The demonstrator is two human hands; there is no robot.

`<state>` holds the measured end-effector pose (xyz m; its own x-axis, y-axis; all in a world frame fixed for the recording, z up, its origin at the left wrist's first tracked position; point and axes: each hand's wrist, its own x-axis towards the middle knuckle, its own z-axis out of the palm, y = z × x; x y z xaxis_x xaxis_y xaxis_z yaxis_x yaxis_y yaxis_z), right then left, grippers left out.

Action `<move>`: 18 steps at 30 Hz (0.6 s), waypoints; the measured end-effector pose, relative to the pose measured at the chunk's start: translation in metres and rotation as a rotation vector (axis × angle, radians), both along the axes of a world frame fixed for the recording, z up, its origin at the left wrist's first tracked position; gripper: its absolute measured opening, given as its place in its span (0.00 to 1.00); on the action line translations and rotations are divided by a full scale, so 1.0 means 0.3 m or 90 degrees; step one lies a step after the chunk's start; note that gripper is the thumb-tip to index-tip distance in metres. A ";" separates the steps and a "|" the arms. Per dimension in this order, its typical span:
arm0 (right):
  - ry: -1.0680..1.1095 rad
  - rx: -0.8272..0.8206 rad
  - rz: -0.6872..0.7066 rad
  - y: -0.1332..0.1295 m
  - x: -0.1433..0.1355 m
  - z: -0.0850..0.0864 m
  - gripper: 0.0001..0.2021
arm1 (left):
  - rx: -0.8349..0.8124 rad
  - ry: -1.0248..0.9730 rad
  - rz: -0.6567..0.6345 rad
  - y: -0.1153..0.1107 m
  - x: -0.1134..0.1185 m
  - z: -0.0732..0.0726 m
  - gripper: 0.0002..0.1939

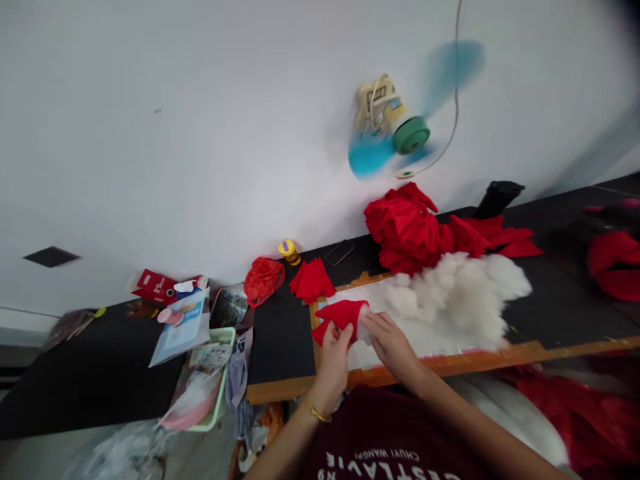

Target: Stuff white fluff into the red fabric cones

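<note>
Between my hands is a small red fabric piece [341,311] with pointed ends on its left side. My left hand [336,353] is closed on its lower edge, thumb and fingers pinching the cloth. At the piece's right end, my right hand [391,341] presses a tuft of white stuffing [365,331] against the opening; its fingertips are partly hidden there. A large heap of fluffy white stuffing [463,293] lies on the white sheet to the right. Behind my left hand sits a small stack of red fabric pieces [313,280].
A big red fabric pile [407,227] lies at the back, below a spinning wall fan [411,135]. Along the wall are a phone [340,253], a yellow-lidded jar [289,252] and a red plastic bag [264,281]. A pale green basket [220,403] stands at left.
</note>
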<state>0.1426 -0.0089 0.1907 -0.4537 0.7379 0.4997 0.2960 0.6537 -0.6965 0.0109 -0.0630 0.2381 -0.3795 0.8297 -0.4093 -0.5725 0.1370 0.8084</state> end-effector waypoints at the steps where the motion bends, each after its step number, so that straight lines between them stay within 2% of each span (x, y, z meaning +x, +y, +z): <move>1: 0.020 -0.018 0.000 0.003 0.002 -0.007 0.30 | 0.008 0.019 -0.021 -0.006 0.000 0.007 0.18; 4: 0.084 -0.068 0.032 0.006 0.010 0.003 0.32 | 0.040 -0.025 -0.064 -0.015 -0.018 0.030 0.20; 8: 0.117 -0.073 0.095 -0.004 -0.003 0.046 0.30 | 0.069 -0.132 -0.053 0.007 -0.081 0.061 0.23; 12: 0.071 -0.047 0.136 -0.018 -0.074 0.052 0.27 | 0.083 -0.052 0.001 0.035 -0.110 0.078 0.27; 15: 0.042 -0.031 0.151 -0.031 -0.142 0.027 0.25 | 0.072 0.030 0.052 0.039 -0.076 0.073 0.30; 18: 0.028 -0.062 0.114 -0.039 -0.193 -0.003 0.23 | 0.049 0.091 0.070 0.033 -0.029 0.060 0.26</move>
